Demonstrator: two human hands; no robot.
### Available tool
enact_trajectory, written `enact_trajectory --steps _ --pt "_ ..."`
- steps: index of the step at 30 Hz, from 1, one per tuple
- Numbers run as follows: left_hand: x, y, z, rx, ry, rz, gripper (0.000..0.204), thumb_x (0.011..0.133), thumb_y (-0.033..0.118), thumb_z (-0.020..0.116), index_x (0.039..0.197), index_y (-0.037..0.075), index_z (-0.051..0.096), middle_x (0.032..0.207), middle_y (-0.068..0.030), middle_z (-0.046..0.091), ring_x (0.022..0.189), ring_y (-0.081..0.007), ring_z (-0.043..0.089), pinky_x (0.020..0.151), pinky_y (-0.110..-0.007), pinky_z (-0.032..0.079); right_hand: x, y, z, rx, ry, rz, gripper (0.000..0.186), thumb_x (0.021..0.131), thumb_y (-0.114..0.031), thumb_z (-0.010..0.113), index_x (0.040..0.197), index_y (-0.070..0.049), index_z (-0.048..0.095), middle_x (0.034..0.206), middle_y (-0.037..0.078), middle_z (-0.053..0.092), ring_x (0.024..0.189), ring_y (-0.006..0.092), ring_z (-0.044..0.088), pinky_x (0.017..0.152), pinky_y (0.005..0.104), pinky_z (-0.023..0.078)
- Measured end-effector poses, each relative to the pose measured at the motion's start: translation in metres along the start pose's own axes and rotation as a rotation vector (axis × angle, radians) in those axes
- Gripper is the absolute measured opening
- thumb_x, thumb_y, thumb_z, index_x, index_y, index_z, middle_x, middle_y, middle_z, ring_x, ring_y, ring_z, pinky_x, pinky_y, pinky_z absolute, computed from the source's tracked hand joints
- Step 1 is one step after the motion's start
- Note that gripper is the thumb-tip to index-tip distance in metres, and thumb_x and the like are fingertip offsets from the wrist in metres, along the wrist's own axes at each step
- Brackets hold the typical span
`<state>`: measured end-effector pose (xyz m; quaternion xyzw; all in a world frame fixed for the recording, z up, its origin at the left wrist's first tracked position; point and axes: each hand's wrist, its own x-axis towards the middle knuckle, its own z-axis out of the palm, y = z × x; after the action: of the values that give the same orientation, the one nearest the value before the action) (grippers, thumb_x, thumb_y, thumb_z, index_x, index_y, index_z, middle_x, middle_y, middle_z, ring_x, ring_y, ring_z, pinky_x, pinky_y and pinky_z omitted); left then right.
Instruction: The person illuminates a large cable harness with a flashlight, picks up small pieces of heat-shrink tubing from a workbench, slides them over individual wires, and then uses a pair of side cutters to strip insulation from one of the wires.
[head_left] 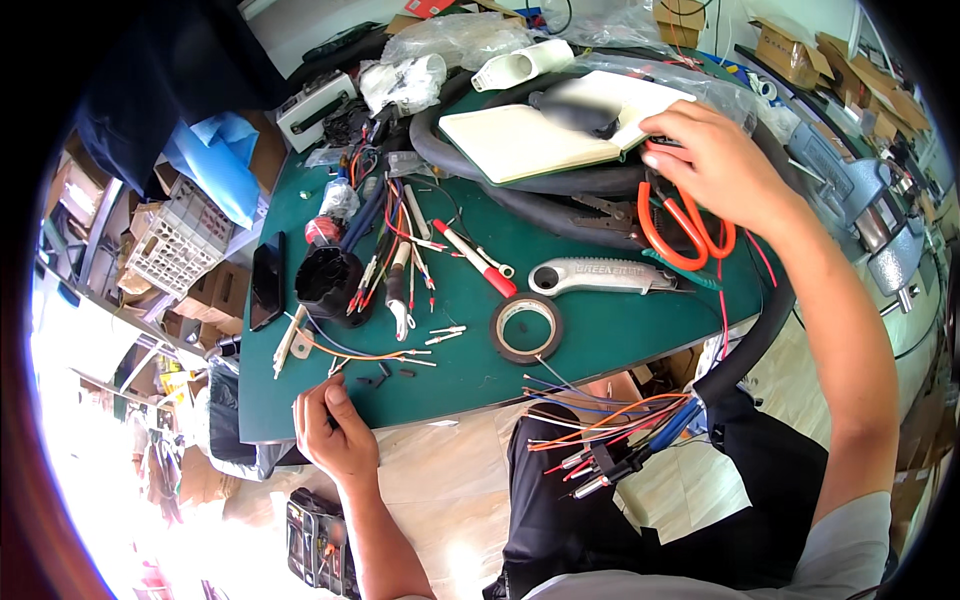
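Note:
My left hand [337, 432] is at the table's near left edge, fingertips pinched beside a small silver end piece; what they hold, if anything, is too small to name. Close to it lie short black sleeves [375, 380] and thin wires [365, 352] with metal ends. My right hand [715, 165] reaches over the right side of the table, its fingers closed around something dark I cannot make out, next to the open notebook [530, 145]. Just below it are orange-handled pliers or cutters [668, 232]. A thick black cable [755, 345] ends in loose coloured wires [610, 420] over my lap.
On the green table [440, 375] lie a roll of black tape [525, 328], a grey utility knife [605, 276], a red-and-white marker [475, 258] and a phone [267, 281]. A wire bundle [400, 235] stands by a black round housing [328, 285]. A vise [850, 180] is at the right.

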<state>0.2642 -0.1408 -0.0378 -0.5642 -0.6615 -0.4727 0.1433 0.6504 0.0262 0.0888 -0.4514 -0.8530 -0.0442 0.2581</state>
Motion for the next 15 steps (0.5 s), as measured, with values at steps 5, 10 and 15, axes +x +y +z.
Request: enact_trajectory --steps 5,10,15 --pt "-0.006 -0.003 0.006 0.034 0.039 0.049 0.024 0.095 0.017 0.052 0.084 -0.001 0.065 0.081 -0.0105 0.064 0.073 -0.0251 0.06 0.066 -0.034 0.046 -0.007 -0.049 0.004 -0.061 -0.095 -0.262 0.015 0.085 -0.018 0.063 0.085 -0.003 0.063 0.085 0.008 0.056 0.089 0.0273 0.057 0.079 0.0389 0.047" --pt "-0.005 -0.001 0.004 0.08 0.056 0.077 0.024 0.095 0.014 0.05 0.084 -0.001 0.064 0.079 -0.0106 0.064 0.073 -0.0257 0.059 0.066 -0.034 0.046 -0.016 -0.045 -0.005 -0.162 -0.189 -0.191 0.017 0.082 -0.019 0.066 0.081 -0.003 0.062 0.085 0.009 0.057 0.091 0.0267 0.056 0.081 0.0385 0.047" --pt "-0.004 -0.003 0.004 0.066 0.051 0.087 0.024 0.095 0.014 0.05 0.084 -0.002 0.064 0.079 -0.0112 0.064 0.073 -0.0261 0.059 0.065 -0.035 0.046 -0.03 -0.048 -0.003 -0.292 -0.256 -0.27 0.019 0.077 -0.019 0.069 0.083 -0.002 0.061 0.089 0.01 0.057 0.095 0.0269 0.055 0.084 0.0381 0.046"
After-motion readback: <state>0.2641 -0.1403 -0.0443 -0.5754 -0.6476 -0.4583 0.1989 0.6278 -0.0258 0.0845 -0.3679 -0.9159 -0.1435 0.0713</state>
